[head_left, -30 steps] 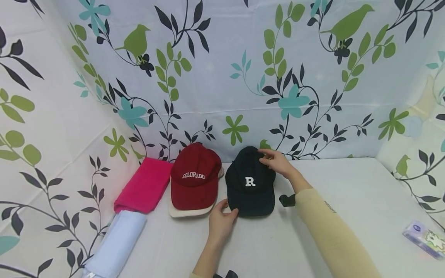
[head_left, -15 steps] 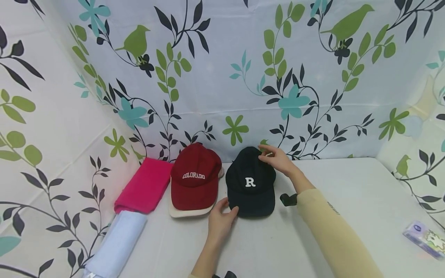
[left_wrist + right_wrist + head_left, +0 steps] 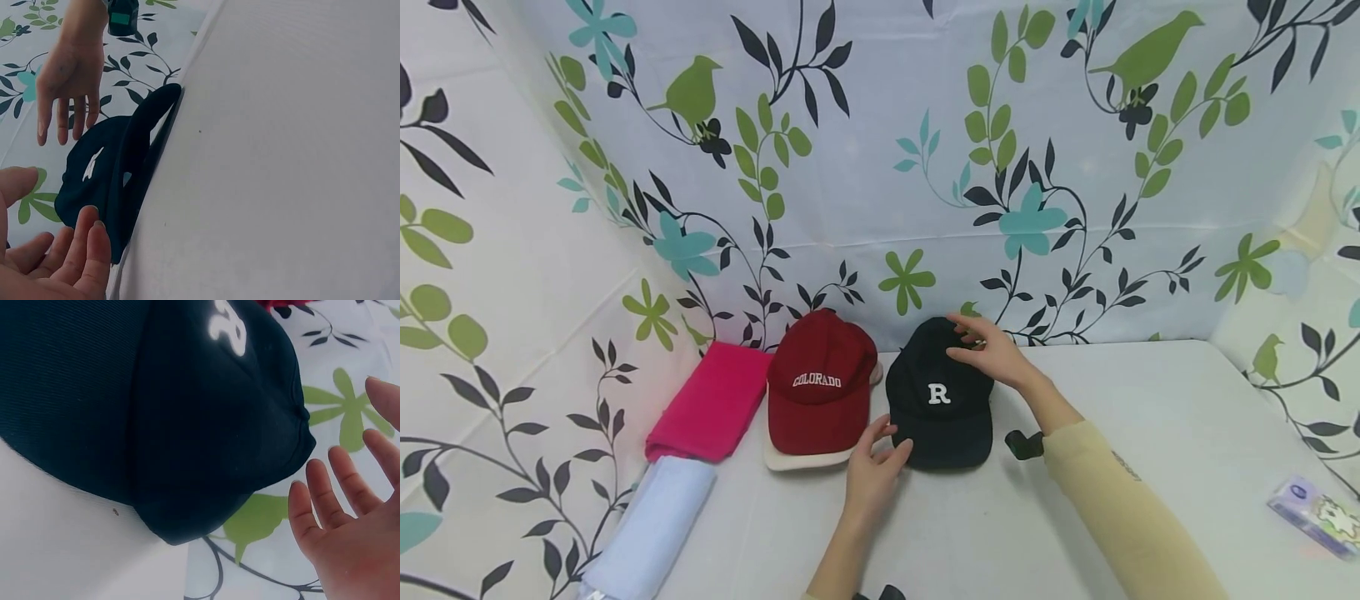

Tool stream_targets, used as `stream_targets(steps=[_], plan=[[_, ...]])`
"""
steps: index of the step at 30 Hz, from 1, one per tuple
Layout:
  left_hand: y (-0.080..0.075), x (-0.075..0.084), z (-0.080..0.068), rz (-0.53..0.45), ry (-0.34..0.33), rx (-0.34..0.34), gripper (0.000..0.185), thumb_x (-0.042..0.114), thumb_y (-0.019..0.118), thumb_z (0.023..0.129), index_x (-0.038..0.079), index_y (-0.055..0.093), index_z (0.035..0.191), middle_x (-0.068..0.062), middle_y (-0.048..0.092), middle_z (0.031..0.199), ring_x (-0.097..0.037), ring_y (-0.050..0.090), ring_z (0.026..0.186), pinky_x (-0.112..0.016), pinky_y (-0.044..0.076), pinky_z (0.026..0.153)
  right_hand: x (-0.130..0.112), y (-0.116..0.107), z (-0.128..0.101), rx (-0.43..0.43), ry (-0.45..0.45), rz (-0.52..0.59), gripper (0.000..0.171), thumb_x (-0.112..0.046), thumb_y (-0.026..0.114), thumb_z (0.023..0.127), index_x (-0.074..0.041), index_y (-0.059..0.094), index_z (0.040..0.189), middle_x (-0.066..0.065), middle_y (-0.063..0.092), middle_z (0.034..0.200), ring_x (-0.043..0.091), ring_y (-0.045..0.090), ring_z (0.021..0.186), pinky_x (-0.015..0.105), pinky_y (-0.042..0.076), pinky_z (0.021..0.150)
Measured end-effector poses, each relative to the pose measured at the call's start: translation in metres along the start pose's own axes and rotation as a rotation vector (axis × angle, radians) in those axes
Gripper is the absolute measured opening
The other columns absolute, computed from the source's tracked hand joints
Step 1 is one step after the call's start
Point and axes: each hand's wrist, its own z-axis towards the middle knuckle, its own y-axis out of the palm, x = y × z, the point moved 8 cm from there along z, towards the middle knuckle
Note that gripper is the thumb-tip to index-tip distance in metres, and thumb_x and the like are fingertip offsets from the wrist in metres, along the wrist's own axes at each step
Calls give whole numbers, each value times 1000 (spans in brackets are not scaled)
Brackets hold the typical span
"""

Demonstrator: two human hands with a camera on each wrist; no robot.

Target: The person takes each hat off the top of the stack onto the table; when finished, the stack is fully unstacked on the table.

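Note:
A dark navy baseball cap [image 3: 943, 429] with a white letter R lies on the white table, brim toward the person. At its lower left edge the left hand [image 3: 874, 475] hovers with fingers spread and loosely bent. Over its upper right side is the right hand [image 3: 996, 354], fingers apart and holding nothing. In the right wrist view a gap shows between those fingers [image 3: 322, 500] and the cap's crown [image 3: 212, 425]. The left wrist view has the left fingers [image 3: 87, 256] in front of the cap [image 3: 106, 156], not gripping it. Left of it sits a red COLORADO cap [image 3: 820, 417].
Under the red cap the cream brim [image 3: 808, 461] of another cap sticks out. A folded pink cloth [image 3: 711, 400] and a rolled light blue cloth [image 3: 651, 525] lie at the left. A purple tissue pack [image 3: 1318, 515] is at the right. Patterned fabric [image 3: 865, 167] hangs behind.
Both hands have come away from the navy cap's edges. The right hand has shifted slightly left with its fingers spreading, and the left fingers have lifted. The cap stays in place.

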Motion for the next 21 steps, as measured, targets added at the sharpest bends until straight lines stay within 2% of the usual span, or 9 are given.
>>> stream_targets(steps=[5,10,14,21], plan=[[-4,1,1,-49,24,-6,61,14,71,95,6,45,150,-18,55,137,-28,65,106,-25,56,78,-10,6,-8,-15,-38,-32,64,-20,73,94,-7,46,151,21,47,141,42,48,124,60,40,103],[-12,11,-2,-97,70,3,57,12,70,96,5,47,148,-19,56,136,-26,66,106,-22,55,81,-16,12,-16,-43,-64,-85,65,-24,75,93,-11,48,151,16,45,145,40,48,128,59,40,105],[-17,14,-4,-124,105,-6,55,12,69,97,2,47,146,-20,57,134,-27,67,105,-24,56,85,-19,18,-23,-61,-98,-140,66,-26,76,92,-12,48,150,17,45,145,41,47,130,60,40,106],[-26,14,-6,-140,119,-26,53,9,67,98,-1,46,146,-25,56,134,-25,68,106,-27,55,90,-24,33,-40,-99,-186,-306,66,-27,78,88,-10,52,147,19,43,148,42,39,135,66,35,106]])
